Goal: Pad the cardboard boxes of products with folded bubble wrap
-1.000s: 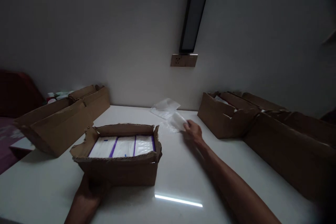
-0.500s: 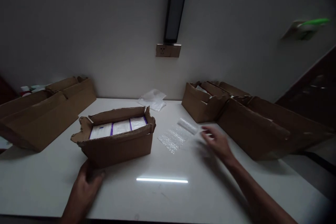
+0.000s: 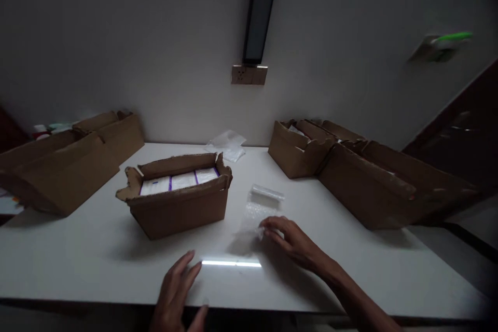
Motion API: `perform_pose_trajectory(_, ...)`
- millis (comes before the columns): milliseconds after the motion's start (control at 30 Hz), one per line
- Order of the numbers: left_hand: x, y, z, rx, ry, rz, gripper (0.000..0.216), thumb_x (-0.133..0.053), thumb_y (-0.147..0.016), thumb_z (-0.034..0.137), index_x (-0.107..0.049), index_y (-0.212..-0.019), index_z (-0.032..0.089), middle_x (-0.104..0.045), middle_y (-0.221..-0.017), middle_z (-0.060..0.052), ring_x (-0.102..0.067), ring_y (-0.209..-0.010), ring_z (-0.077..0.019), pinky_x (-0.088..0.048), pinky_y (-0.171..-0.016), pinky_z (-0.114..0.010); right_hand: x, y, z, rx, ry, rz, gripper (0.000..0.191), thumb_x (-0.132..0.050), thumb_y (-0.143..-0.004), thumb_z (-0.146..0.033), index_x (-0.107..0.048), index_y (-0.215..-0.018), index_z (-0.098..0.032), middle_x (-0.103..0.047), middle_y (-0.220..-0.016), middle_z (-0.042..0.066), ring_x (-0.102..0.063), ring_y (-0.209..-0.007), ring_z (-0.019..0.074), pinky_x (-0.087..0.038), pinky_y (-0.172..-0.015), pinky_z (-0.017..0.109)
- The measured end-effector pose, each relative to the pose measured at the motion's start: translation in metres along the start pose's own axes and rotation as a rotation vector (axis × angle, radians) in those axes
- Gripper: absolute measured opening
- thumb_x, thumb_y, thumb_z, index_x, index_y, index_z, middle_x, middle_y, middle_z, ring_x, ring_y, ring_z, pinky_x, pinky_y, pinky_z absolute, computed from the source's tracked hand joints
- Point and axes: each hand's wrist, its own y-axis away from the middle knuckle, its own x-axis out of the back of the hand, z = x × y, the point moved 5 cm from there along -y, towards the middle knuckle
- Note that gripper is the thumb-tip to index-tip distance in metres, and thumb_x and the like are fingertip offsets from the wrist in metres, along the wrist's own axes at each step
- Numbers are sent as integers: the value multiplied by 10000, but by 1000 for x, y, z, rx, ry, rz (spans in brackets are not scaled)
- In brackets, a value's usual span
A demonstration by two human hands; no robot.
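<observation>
My right hand (image 3: 290, 241) pinches the near edge of a sheet of bubble wrap (image 3: 259, 212) on the white table. The far end of that sheet is curled into a roll (image 3: 268, 193). Over the table's front edge, my left hand (image 3: 179, 288) is held with fingers apart and nothing in it. Beyond it stands an open cardboard box (image 3: 182, 212), set at a slight angle. White packs (image 3: 182, 180) with purple edges lie inside the box in a row.
Open cardboard boxes (image 3: 73, 174) stand at the left, and more boxes (image 3: 350, 187) line the right side. Another piece of clear wrap (image 3: 227, 144) lies by the wall. A power socket (image 3: 249, 75) is on the wall. The white table's (image 3: 128, 280) front edge is close.
My left hand has left the box's near corner and moved right. My right hand has drawn the bubble wrap nearer and left, turning it so its roll lies at the far end.
</observation>
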Motion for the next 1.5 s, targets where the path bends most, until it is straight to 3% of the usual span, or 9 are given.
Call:
perform_pose_trajectory(133, -35, -29, 42, -297, 99, -367, 862, -624, -722, 111, -279, -1508, 193, -459, -1490, -168, -416, -1389, -331, -353, -1132, -534, -10, 45, -49, 7, -211, -182, 247, -529, -946, -371, -683, -1093, -245, -715, -1058, 56, -650, -991, 221, -512, -896, 368)
perform_pose_trajectory(267, -56, -41, 54, -315, 220, -482, 469, -531, -703, 17, -603, -1121, 217, -715, -1060, -84, -635, -1093, -257, -461, -985, -448, -24, 39, -63, 97, -436, -473, 314, -593, -908, -442, -693, -1126, -239, -731, -1070, 39, -678, -976, 208, -541, -868, 345)
perform_pose_trajectory(467, -48, -39, 53, -270, 277, -361, 346, -477, -615, -15, -592, -858, 203, -705, -849, -57, -660, -929, -248, -476, -801, -385, 22, -37, 28, -18, -75, 149, 344, -589, -854, -415, -713, -1126, -245, -683, -1235, 83, -624, -1141, 270, -483, -1002, 475)
perform_pose_trajectory(600, -44, -35, 50, -213, 330, -324, 331, -477, -660, -5, -594, -885, 208, -710, -870, -54, -660, -919, -233, -472, -809, -380, 37, -29, 53, -111, 33, 452, 409, -475, -912, -325, -628, -1273, -207, -590, -1365, 136, -497, -1298, 311, -326, -1114, 578)
perform_pose_trajectory(833, -44, -37, 49, -180, 367, -316, 267, -502, -668, 28, -606, -839, 206, -710, -826, -44, -657, -891, -225, -453, -807, -375, -28, -11, 24, 135, 271, 14, 385, -507, -945, -385, -635, -1282, -248, -616, -1362, 94, -516, -1302, 264, -407, -1069, 469)
perform_pose_trajectory(967, -42, -35, 50, -176, 356, -339, 212, -514, -711, 51, -602, -824, 207, -702, -806, -43, -646, -807, -203, -450, -755, -350, 1, -44, 61, -126, 345, 163, 426, -439, -963, -321, -610, -1303, -132, -537, -1424, 204, -488, -1323, 340, -387, -1055, 564)
perform_pose_trajectory(1133, -41, -31, 51, -158, 342, -332, 194, -509, -743, 56, -607, -819, 206, -681, -773, -41, -615, -762, -189, -437, -722, -332, 5, -34, 54, -80, 318, 177, 397, -530, -918, -327, -629, -1284, -212, -575, -1404, 130, -523, -1296, 297, -403, -1071, 513)
perform_pose_trajectory(1267, -34, -47, 62, -122, 354, -395, 164, -518, -780, 75, -619, -780, 203, -665, -706, -17, -600, -707, -165, -425, -683, -301, -19, 21, 16, 38, 73, 67, 359, -529, -928, -380, -671, -1231, -249, -616, -1360, 93, -530, -1286, 276, -403, -1081, 511)
perform_pose_trajectory(1500, -63, -132, 83, -149, 259, -452, 125, -568, -824, 127, -663, -859, 199, -720, -846, -11, -651, -808, -169, -472, -765, -283, 9, 63, -4, -205, -664, 86, 463, -372, -993, -492, -636, -1277, -239, -670, -1271, 88, -608, -1183, 266, -465, -1025, 478)
